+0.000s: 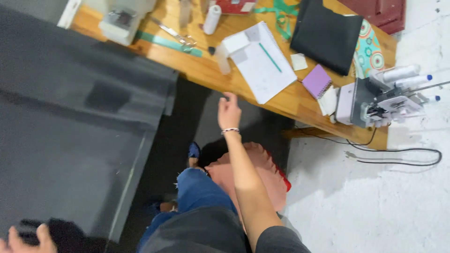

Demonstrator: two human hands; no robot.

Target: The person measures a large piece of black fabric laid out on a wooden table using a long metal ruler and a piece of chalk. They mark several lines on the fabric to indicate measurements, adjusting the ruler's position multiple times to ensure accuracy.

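Head view, looking straight down: far left, the left hand [18, 239] sits at the bottom corner of the frame, fingers curled onto a bunched fold of dark fabric [79, 122]. That fabric is a big, smooth, matte charcoal sheet, draped off the left end of the wooden table [300, 100] and hanging wide and flat, blurred in places. Moving right, the right hand [228, 111] is raised with loosely spread fingers, holding nothing, just short of the table's near edge, a beaded bracelet [230, 130] on the wrist. Just beyond it an open white notebook [262, 61] lies near that edge. Further right, a purple notepad [317, 80], then a grey sewing machine [379, 100] at the right end.
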